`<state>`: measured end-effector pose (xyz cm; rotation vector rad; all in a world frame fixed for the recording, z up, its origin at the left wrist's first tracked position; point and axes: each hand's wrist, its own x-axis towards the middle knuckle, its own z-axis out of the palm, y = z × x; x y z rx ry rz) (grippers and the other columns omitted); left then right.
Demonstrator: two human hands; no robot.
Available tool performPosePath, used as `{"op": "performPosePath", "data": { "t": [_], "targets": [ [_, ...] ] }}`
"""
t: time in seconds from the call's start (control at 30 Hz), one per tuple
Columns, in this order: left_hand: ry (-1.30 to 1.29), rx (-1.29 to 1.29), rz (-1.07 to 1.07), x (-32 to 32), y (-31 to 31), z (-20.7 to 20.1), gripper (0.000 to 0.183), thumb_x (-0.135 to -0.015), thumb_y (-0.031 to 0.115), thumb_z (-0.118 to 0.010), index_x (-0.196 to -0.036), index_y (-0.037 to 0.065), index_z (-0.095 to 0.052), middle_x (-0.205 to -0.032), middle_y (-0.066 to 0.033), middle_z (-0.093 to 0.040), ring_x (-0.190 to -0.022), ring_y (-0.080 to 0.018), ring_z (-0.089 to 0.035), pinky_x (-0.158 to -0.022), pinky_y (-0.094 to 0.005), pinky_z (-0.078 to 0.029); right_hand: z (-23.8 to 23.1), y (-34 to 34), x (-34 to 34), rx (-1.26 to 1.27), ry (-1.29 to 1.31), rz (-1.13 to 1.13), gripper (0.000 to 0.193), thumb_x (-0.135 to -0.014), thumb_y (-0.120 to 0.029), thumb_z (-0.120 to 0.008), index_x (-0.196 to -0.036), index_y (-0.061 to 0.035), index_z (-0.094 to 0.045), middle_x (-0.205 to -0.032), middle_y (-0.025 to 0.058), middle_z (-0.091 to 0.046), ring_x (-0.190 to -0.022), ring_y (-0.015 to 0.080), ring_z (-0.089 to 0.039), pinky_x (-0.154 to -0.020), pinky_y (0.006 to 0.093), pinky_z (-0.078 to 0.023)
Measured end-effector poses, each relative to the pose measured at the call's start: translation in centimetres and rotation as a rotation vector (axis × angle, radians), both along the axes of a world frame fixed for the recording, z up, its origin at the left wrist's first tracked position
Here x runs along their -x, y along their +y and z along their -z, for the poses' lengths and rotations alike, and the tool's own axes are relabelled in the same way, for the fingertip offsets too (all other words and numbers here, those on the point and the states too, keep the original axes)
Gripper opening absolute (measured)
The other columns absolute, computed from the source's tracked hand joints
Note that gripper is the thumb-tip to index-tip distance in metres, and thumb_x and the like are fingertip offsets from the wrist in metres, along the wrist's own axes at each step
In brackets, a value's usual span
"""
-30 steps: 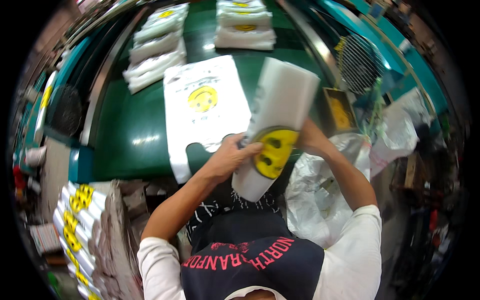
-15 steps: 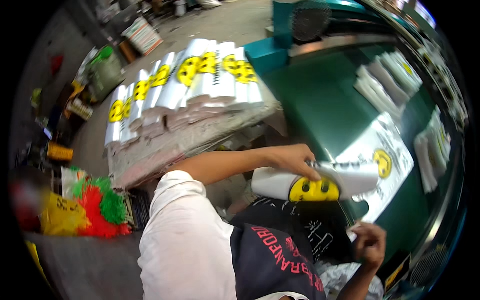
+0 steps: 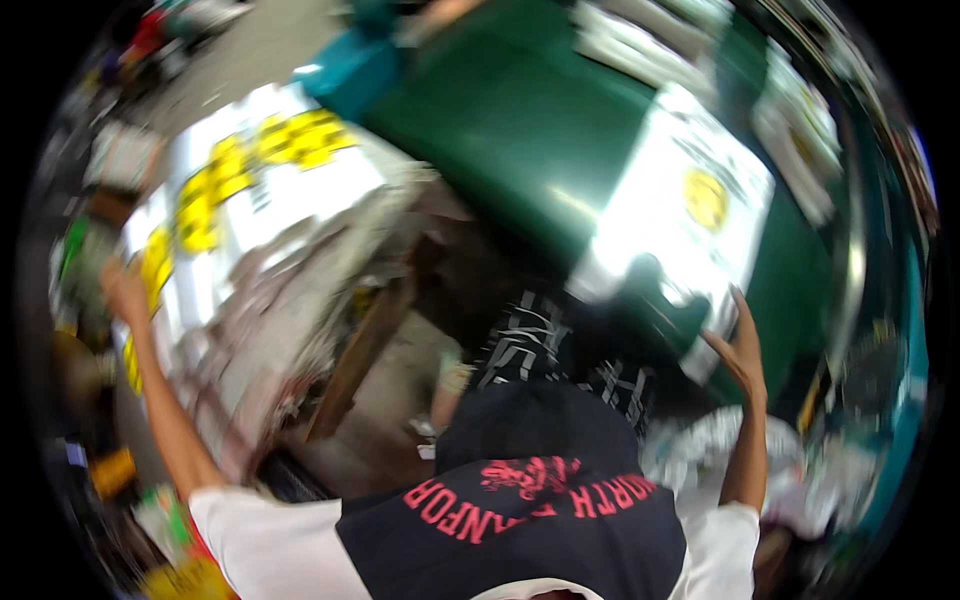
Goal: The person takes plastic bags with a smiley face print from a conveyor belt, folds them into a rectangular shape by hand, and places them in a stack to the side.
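My left hand is at the left end of a pile of folded white plastic bags with yellow smiley prints. It touches the pile's edge there; its fingers are smeared by motion, so whether it grips a bag is unclear. On the green table, a flat white plastic bag with a yellow smiley lies spread out, its cut-out handle end toward me. My right hand is open beside that handle end, thumb and fingers apart, close to one handle strip.
Stacks of white bags lie at the far side of the green table, with another stack at its right. A wooden leg stands under the pile's support. Crumpled clear plastic sits by my right arm.
My left hand has swung far left from the table to the pile, and the folded bag it carried is no longer over my lap. My right hand has moved up to the flat bag. The view has turned.
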<state>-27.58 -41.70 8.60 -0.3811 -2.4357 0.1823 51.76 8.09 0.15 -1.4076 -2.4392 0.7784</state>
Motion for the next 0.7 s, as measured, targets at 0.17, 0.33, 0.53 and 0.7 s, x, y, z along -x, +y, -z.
{"op": "performPosePath", "data": {
  "t": [0.17,0.33,0.53,0.7],
  "targets": [
    [-0.196,-0.114,1.241,-24.9,26.5,4.6,0.058,-0.079,0.018,-0.069,-0.131,0.005,-0.046,-0.134,-0.0183,-0.044,-0.123,-0.0333,-0.042,-0.105,-0.0414,-0.031,4.3,-5.8,-6.3,-0.143,-0.523,0.065,0.118,-0.054,-0.028,-0.086,-0.148,-0.0119,-0.016,-0.154,0.0169,-0.012,-0.141,0.0363,-0.013,-0.109,0.0568,-0.019],
    [-0.505,0.379,1.744,-43.6,39.5,12.9,0.100,-0.060,0.015,-0.079,-0.145,0.024,-0.028,-0.153,-0.0120,-0.017,-0.141,-0.0326,-0.017,-0.111,-0.0538,-0.018,4.6,-7.1,-6.6,-0.306,-0.379,0.080,0.106,-0.062,-0.022,-0.080,-0.146,-0.0049,-0.018,-0.152,0.0162,-0.017,-0.141,0.0334,-0.016,-0.112,0.0524,-0.015],
    [-0.690,0.345,1.868,-43.3,47.1,13.9,0.055,-0.071,0.006,-0.066,-0.123,0.019,-0.056,-0.136,-0.0106,-0.046,-0.126,-0.0284,-0.043,-0.107,-0.0547,-0.024,5.0,-4.6,-6.3,-0.416,-0.243,0.034,0.076,-0.073,-0.014,-0.068,-0.140,-0.0074,-0.032,-0.148,0.0118,-0.031,-0.138,0.0332,-0.026,-0.109,0.0525,-0.023],
    [-1.297,0.307,1.769,-48.4,52.3,9.5,0.022,-0.077,0.013,-0.061,-0.097,0.008,-0.068,-0.090,-0.0127,-0.067,-0.091,-0.0285,-0.062,-0.093,-0.0428,-0.042,4.1,0.2,-6.0,-0.438,0.017,-0.163,0.025,-0.077,-0.010,-0.061,-0.102,-0.0075,-0.064,-0.114,0.0104,-0.063,-0.111,0.0293,-0.057,-0.087,0.0374,-0.047]
  ]
}}
